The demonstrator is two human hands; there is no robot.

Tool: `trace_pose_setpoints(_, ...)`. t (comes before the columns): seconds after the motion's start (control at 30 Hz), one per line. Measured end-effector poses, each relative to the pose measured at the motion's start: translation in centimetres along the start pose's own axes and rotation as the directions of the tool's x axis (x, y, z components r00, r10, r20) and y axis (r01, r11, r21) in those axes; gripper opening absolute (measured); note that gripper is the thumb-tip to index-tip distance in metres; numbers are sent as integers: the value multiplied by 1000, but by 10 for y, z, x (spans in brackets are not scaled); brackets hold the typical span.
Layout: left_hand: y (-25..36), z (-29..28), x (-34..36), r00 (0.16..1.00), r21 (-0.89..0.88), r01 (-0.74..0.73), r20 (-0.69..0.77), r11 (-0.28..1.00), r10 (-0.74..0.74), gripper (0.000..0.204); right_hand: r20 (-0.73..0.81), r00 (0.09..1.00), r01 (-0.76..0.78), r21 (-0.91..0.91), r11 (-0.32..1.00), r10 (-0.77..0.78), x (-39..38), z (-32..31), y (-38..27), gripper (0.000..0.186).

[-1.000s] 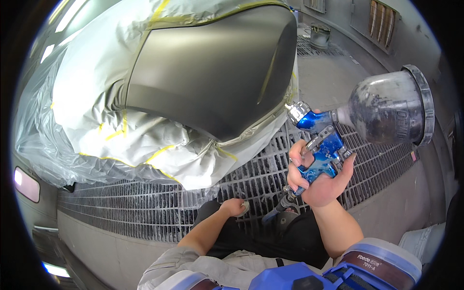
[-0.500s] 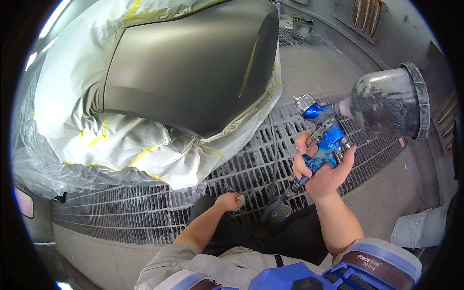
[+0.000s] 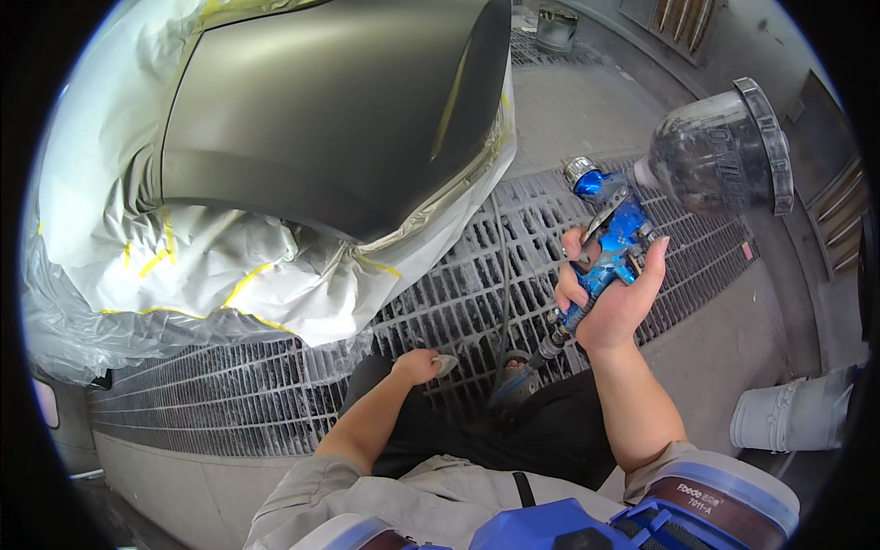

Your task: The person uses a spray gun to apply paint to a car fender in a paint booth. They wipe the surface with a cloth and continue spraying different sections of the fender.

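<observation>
The right hand [image 3: 612, 312] holds a blue spray gun [image 3: 621, 227], right of the middle.
The hand wraps around the gun, and the gun's big gray cup [image 3: 713, 154] leans toward the upper right. The gun is apart from the smooth dark panel [image 3: 321, 119] at the upper left, which has white paper [image 3: 321, 298] and yellow tape [image 3: 246, 286] around it. The left hand [image 3: 415, 367], low in the middle, pinches a small pale scrap [image 3: 446, 365]; I cannot tell what it is. A metal floor grate [image 3: 220, 394] is under both hands.
</observation>
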State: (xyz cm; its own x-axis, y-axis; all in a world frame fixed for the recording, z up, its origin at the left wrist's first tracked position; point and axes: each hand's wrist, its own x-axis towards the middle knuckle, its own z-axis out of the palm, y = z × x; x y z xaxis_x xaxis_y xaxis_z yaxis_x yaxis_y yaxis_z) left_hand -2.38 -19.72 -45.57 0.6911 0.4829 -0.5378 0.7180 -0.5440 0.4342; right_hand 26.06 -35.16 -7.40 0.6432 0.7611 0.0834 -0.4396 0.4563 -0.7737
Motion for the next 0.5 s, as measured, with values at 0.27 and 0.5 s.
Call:
trace_pose_setpoints(0.27, -2, 4, 0, 1000, -19, 11, -23, 1000, -12, 45, 42, 998, -43, -8, 999, 43, -5, 1, 2, 85)
trace_pose_setpoints(0.5, -3, 5, 1, 1000, 5, 8, -23, 1000, -7, 45, 73, 996, -50, -47, 998, 53, -8, 1, 6, 89)
